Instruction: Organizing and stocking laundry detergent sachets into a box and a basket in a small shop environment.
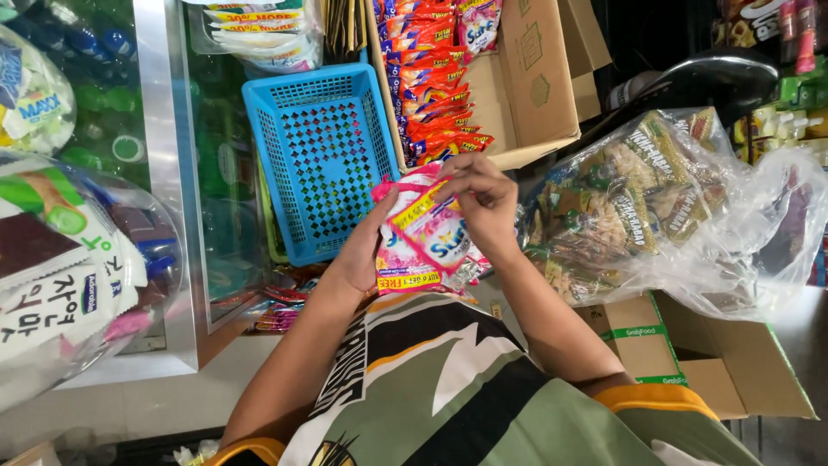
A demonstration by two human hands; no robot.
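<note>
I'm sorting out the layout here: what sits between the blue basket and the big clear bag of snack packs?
In the head view, both hands hold pink sachet packs there, between blue basket and clear bag.

both hands (pixel 431 229) on a pink sachet strip (pixel 420 237) beside an empty blue basket (pixel 321 164)

Cramped shop corner, daylight from above. Glass-fronted drinks cooler (pixel 103 129) at left, metal frame (pixel 177 198) running near to far, green bottles behind glass. Open cardboard carton (pixel 535 78) far centre; second carton (pixel 724 362) near right on floor. Shelves (pixel 776 69) of small packaged goods far right. Pale floor strip near left.
</note>
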